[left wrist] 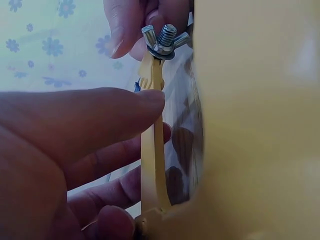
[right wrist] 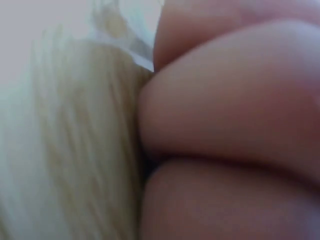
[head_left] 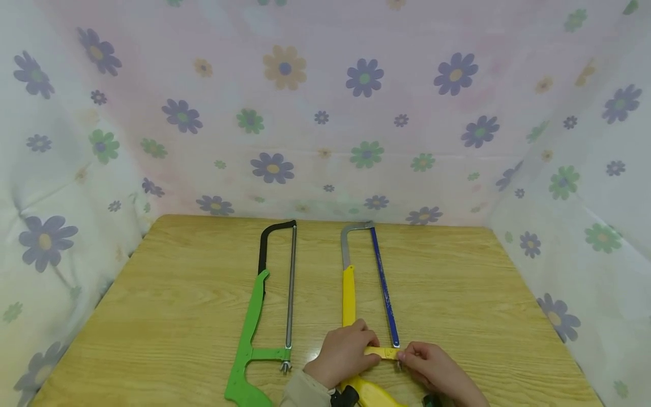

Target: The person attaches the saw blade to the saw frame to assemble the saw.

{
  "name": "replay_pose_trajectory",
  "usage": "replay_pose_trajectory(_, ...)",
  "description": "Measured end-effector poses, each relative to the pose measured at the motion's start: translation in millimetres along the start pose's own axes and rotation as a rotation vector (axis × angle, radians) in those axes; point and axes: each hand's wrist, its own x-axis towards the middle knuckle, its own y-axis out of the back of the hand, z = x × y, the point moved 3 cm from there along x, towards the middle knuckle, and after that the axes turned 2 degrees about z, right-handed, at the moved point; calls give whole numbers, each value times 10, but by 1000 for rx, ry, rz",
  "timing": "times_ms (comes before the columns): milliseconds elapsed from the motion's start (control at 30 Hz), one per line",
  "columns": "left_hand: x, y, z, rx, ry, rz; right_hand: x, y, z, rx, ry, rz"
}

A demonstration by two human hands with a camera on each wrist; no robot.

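Note:
A yellow hacksaw (head_left: pixel 348 294) with a grey front bow and a blue blade (head_left: pixel 385 288) lies on the table. My left hand (head_left: pixel 342 350) holds its short yellow crossbar (left wrist: pixel 152 165), thumb on one side and fingers on the other in the left wrist view. At the crossbar's outer end, beside the blade's lower end, my right hand (head_left: pixel 437 367) pinches with thumb and fingertips. A metal wing nut (left wrist: pixel 166 42) on a threaded stud sits there, close to the right fingers (left wrist: pixel 120 25). Only blurred curled fingers (right wrist: pixel 225 100) and wood grain show in the right wrist view.
To the left lies a second hacksaw (head_left: pixel 250 325) with a green handle, black bow, grey blade and its own wing nut (head_left: pixel 286 367). The wooden table (head_left: pixel 178 305) is enclosed by flower-patterned curtain (head_left: pixel 325 113) at the back and both sides.

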Motion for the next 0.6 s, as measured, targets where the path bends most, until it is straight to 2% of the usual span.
replay_pose_trajectory(200, 38, -10, 24, 6, -32, -13, -3, 30, 53, 62, -47, 21)
replay_pose_trajectory(333, 54, 5, 15, -4, -28, -24, 7, 40, 57, 89, -67, 29)
replay_pose_trajectory(467, 58, 45, 5, -13, -11, -24, 35, 50, 31, 102, -46, 5)
replay_pose_trajectory(600, 51, 95, 1, -30, -12, -6, 52, 83, 22, 151, 15, -67)
